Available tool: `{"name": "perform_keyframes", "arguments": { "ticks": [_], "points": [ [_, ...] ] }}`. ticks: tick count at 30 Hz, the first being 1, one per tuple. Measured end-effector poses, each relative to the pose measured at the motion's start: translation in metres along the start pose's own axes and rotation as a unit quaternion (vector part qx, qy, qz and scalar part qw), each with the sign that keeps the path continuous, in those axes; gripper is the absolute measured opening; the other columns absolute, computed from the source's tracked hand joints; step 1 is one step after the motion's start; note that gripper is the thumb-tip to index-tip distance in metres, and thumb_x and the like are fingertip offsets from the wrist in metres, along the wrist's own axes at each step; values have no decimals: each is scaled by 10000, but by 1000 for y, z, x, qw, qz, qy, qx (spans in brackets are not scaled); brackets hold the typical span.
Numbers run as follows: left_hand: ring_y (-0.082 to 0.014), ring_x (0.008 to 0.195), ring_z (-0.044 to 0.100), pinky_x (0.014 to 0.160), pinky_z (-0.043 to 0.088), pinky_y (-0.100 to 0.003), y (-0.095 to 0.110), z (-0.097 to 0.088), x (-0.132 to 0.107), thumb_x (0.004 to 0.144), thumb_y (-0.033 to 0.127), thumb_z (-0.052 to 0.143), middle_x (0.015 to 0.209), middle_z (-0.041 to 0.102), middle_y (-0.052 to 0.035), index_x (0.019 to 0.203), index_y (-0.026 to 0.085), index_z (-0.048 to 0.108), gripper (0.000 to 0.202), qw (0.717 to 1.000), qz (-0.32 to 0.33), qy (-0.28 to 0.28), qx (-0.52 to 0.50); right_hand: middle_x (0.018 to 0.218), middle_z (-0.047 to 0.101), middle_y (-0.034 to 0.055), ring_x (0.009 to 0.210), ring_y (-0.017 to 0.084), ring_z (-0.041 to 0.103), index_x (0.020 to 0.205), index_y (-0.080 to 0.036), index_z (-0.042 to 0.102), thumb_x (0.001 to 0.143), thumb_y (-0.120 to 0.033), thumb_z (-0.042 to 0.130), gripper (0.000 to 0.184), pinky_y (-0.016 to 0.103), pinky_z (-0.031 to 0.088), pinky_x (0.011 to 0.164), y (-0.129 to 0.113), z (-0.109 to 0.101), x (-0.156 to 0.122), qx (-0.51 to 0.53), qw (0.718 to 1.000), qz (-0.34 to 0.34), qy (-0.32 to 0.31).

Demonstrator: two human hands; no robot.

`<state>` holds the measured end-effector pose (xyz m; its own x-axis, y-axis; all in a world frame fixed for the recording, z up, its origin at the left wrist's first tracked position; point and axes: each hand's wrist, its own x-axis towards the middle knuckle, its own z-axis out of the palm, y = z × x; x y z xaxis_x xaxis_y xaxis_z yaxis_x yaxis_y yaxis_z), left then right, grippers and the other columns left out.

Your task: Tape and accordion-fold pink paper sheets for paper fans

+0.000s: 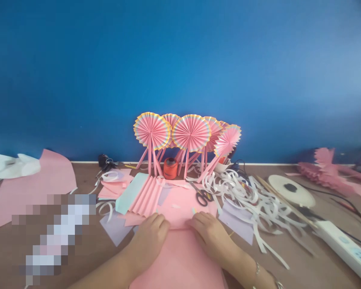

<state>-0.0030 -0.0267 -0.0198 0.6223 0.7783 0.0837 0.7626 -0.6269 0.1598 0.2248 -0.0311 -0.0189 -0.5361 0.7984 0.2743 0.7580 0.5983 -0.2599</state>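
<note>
A sheet of pink paper (180,265) lies in front of me, with a fold or edge running across it between my hands. My left hand (150,239) presses on the left end of this fold, fingers curled and closed on the paper. At the right end, my right hand (210,237) grips it the same way; its fingertips are partly hidden. Just beyond are more pink paper (176,206), a pleated pink paper strip (147,194) and dark-handled scissors (203,196).
Several pink paper fans on sticks (191,132) lean against the blue wall (180,60). An orange spool (170,168) stands below them. Curled white paper strips (243,196) pile up at right, near a white power strip (345,249) and cables. A large pink sheet (45,188) lies left.
</note>
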Motion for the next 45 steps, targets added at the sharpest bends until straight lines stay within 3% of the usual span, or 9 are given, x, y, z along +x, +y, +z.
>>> {"name": "perform_keyframes", "arguments": {
  "ticks": [6, 13, 18, 25, 32, 45],
  "points": [
    [-182, 881, 581, 778, 444, -300, -15, -11, -3, 914, 125, 423, 890, 629, -26, 878, 208, 656, 250, 981, -46, 13, -189, 842, 633, 47, 828, 177, 578, 857, -188, 642, 831, -33, 440, 256, 283, 445, 738, 4, -16, 5, 177, 980, 70, -50],
    [-173, 849, 607, 774, 458, -293, -20, -13, 2, 882, 150, 412, 870, 634, -33, 871, 198, 652, 245, 955, -108, 42, -273, 744, 584, 14, 650, 139, 542, 808, -183, 580, 836, -119, 467, 132, 243, 425, 593, 11, -9, 5, 194, 968, 156, -38],
    [-183, 843, 610, 770, 468, -312, -20, -10, 5, 857, 131, 404, 845, 638, -38, 828, 195, 648, 254, 952, -120, 61, -276, 733, 593, 19, 646, 147, 553, 763, -187, 594, 848, -168, 458, 162, 256, 422, 588, 13, -4, 7, 197, 968, 157, -8],
    [-168, 810, 613, 745, 472, -291, -21, -5, 4, 859, 122, 417, 826, 622, -28, 822, 194, 660, 256, 948, -122, 87, -280, 674, 605, 13, 607, 152, 556, 717, -183, 614, 797, -226, 508, 140, 256, 427, 562, 15, -4, 11, 226, 945, 234, -13],
    [-166, 831, 598, 758, 469, -294, -22, -1, 3, 870, 108, 414, 843, 607, -28, 851, 192, 669, 269, 949, -117, 87, -280, 661, 569, 2, 601, 144, 534, 674, -188, 584, 777, -201, 505, 131, 250, 419, 556, 14, -5, 12, 219, 951, 219, -4],
    [-162, 867, 571, 776, 469, -286, -22, 3, 1, 841, 8, 392, 882, 577, -25, 917, 191, 651, 326, 968, -82, 71, -227, 685, 569, -8, 592, 127, 529, 759, -187, 595, 795, -147, 505, 105, 237, 423, 547, 18, 2, 10, 231, 952, 202, -15]
  ]
}}
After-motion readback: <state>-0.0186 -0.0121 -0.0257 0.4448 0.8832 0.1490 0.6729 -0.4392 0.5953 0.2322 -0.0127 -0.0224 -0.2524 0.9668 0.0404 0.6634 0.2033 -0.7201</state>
